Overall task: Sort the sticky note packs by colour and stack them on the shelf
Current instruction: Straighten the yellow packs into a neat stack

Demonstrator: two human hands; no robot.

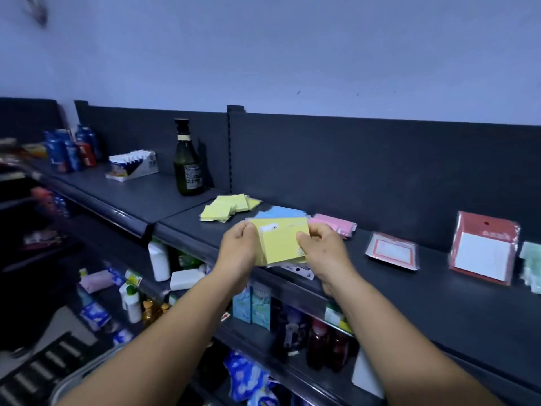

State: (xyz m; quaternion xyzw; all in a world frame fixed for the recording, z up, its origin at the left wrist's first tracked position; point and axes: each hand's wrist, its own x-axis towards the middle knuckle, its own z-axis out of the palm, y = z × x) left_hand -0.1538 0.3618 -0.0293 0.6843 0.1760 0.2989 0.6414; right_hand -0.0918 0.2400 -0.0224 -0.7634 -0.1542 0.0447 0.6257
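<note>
A yellow sticky note pack (281, 241) in clear wrap is held above the front edge of the dark top shelf (409, 288). My left hand (238, 253) pinches its left side and my right hand (322, 250) grips its right side. More packs seem to lie under it in my hands, but how many is unclear. Behind it on the shelf lie a loose heap of yellow packs (228, 208), blue packs (278, 213) and pink packs (336, 225).
A dark green bottle (187, 162) stands left of the yellow heap. Red-framed label packs (392, 252), a red-backed white note pad (483, 250) and pale green packs (531, 266) lie to the right. A display box (133, 165) and cans (71, 149) sit far left. Lower shelves hold goods.
</note>
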